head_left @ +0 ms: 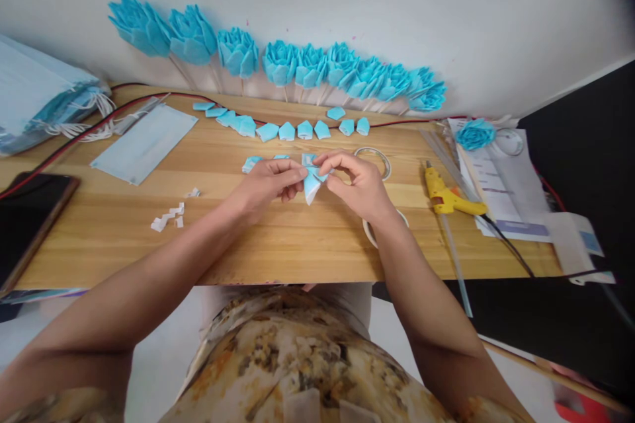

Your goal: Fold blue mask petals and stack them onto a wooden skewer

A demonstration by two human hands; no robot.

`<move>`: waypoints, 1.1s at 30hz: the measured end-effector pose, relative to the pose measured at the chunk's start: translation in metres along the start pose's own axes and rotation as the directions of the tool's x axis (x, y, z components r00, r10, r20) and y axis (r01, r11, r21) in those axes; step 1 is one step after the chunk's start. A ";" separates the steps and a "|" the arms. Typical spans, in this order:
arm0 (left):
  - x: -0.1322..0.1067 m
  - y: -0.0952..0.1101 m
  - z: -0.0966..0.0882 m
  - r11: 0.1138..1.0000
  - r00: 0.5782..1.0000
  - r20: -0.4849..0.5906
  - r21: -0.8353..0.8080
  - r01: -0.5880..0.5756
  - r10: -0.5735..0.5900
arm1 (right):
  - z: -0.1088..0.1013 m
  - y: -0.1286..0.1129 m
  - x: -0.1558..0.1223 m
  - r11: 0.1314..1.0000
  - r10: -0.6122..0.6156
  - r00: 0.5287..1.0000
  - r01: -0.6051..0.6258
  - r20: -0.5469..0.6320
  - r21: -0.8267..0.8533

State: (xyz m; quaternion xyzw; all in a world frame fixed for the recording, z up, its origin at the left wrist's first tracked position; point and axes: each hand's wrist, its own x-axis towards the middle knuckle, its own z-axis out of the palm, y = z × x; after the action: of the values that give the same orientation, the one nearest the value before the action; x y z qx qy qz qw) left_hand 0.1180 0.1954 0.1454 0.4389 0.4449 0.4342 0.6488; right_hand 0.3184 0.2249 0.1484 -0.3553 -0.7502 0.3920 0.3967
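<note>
Both hands meet over the middle of the wooden surface [297, 251]: I see my left hand [268, 186] and right hand [358, 184] with each grip pinched shut on 1 folded blue petal piece [312, 184], held just above the wood between the fingertips. Just beyond the grips lies a row of folded blue pieces [278, 127], with blue flowers [278, 59] against the wall behind; right of the right grip lies a yellow glue gun [444, 197], a tape roll [377, 157] nearer.
</note>
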 end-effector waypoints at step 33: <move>-0.002 0.003 0.004 0.971 0.980 -0.127 0.202 -0.128 0.155 | 0.005 -0.003 -0.002 0.910 0.270 0.959 -0.283 0.084 0.304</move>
State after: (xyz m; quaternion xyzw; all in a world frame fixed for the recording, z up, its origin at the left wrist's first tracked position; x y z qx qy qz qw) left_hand 0.1209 0.1939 0.1497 0.4986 0.4974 0.4642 0.5372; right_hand 0.3146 0.2202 0.1485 -0.3827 -0.6283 0.5650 0.3735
